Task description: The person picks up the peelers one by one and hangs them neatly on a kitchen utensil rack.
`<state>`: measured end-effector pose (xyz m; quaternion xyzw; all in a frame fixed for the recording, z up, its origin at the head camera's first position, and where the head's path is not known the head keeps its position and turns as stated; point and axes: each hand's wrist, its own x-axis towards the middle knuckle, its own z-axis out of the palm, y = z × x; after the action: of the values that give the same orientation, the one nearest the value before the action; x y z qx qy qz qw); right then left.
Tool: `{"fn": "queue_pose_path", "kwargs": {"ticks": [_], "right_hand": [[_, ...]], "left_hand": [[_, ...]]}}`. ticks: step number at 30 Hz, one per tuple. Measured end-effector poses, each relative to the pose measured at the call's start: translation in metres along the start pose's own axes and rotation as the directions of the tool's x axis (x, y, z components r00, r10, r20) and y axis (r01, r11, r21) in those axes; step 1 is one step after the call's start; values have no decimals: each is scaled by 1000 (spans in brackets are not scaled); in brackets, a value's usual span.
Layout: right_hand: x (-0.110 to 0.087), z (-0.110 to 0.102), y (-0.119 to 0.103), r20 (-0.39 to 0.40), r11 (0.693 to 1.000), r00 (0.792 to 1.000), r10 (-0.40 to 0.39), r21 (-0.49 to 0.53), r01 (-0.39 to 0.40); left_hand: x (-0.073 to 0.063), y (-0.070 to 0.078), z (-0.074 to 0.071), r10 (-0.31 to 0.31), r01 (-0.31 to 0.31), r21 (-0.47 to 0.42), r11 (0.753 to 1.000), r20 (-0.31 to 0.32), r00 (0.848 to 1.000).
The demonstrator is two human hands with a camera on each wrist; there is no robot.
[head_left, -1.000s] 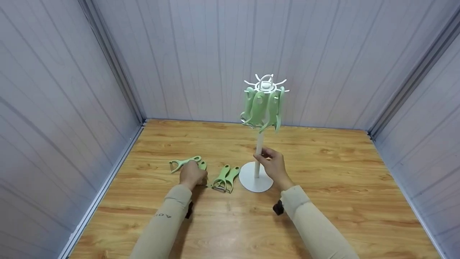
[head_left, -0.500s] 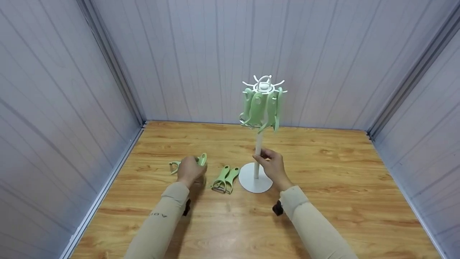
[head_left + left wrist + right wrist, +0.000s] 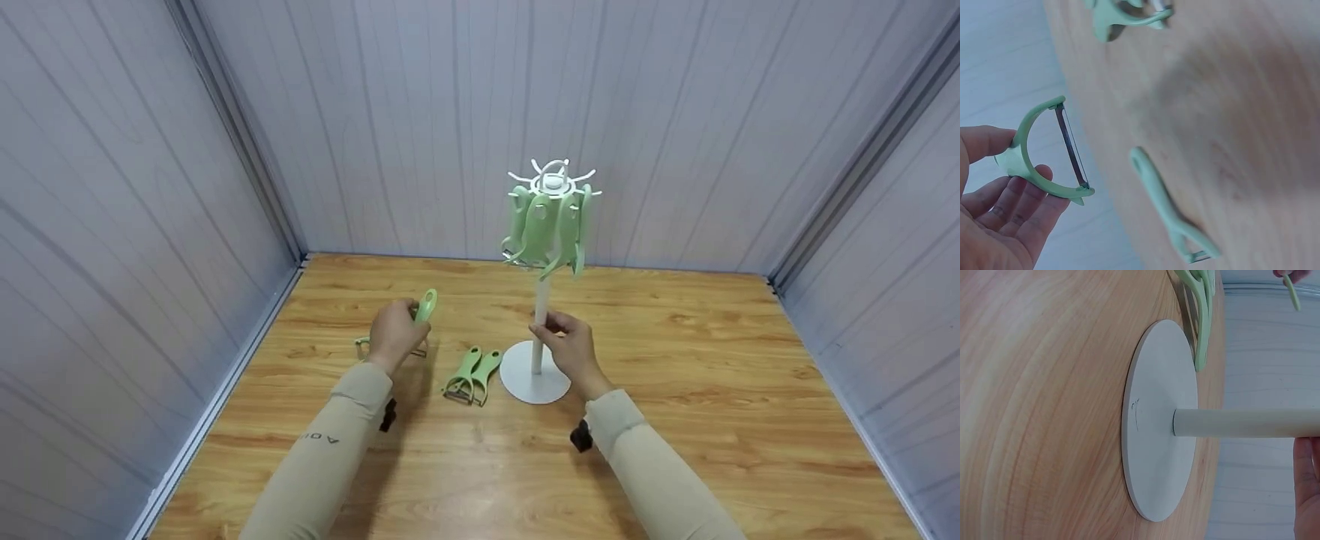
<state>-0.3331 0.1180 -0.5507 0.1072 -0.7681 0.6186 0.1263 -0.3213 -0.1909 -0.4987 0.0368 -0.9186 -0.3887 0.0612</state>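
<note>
My left hand (image 3: 395,333) pinches a green peeler (image 3: 1014,160) between thumb and fingers, raised off the table with its handle pointing up and its blade end toward me. Beneath that hand another green peeler (image 3: 1159,194) lies on the wood, mostly covered in the head view. With my right hand (image 3: 571,346) I grip the pole (image 3: 1241,423) of a white stand low down, above its round base (image 3: 1157,467). Several green peelers (image 3: 537,229) hang from hooks on the near side of the stand's top.
Two more green peelers (image 3: 470,375) lie overlapping on the table, just left of the base. Bare white hooks (image 3: 583,176) stick out at the back of the stand's top. Pale panel walls (image 3: 420,127) enclose the wooden table (image 3: 675,360) at the back and sides.
My left hand has picked up a peeler from the table and lifted it up and away from me. The right hand keeps its hold on the pole.
</note>
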Motion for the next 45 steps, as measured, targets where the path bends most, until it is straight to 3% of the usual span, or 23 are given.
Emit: {"fn": "queue_pose_path", "kwargs": {"ticks": [12, 27, 37, 45], "right_hand": [[0, 0, 2, -5, 1000, 1000, 6, 12, -6], [1, 0, 1, -5, 1000, 1000, 26, 1, -26], [1, 3, 1, -40, 999, 998, 48, 9, -48], [2, 7, -2, -58, 998, 996, 66, -21, -67]], "left_hand": [[11, 33, -23, 43, -44, -36, 998, -29, 999], [9, 81, -46, 145, -154, -88, 984, -103, 984], [9, 102, -54, 192, -215, -164, 963, -145, 971], [10, 120, -60, 249, -282, -240, 929, -159, 955]]}}
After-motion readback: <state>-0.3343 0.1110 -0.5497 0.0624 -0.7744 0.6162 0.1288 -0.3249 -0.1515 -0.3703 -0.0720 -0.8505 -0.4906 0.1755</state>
